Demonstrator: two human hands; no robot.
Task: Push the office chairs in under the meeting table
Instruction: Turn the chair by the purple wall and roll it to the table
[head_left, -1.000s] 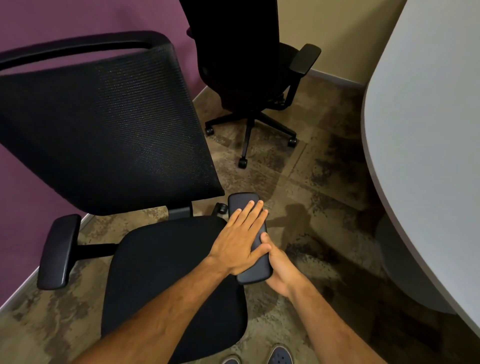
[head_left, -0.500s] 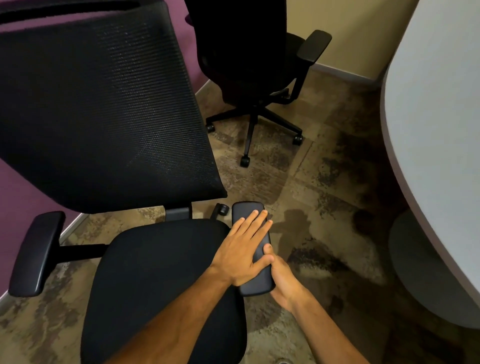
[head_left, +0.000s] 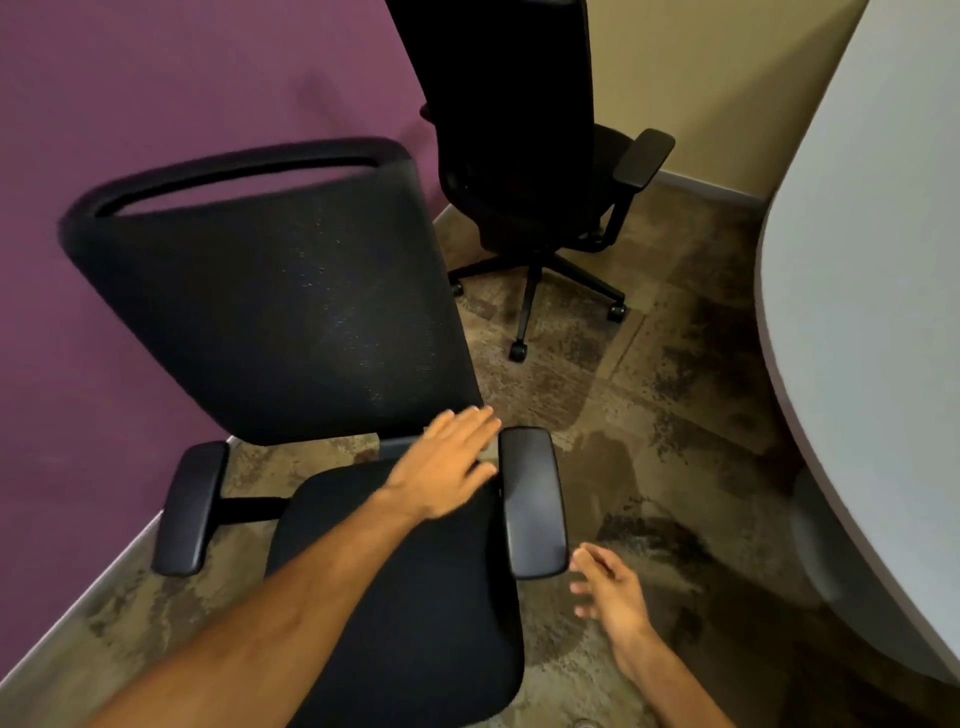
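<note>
Chair (head_left: 291, 312): blk mesh back, padded armrests, slightly blurred.

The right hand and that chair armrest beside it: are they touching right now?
Apart. The head view shows the right hand open, just off the near end of the armrest, with a strip of carpet visible between the fingertips and the pad.

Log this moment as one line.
left hand: open, over near chair seat | right hand: open, off armrest | table: right, both chairs out
</note>
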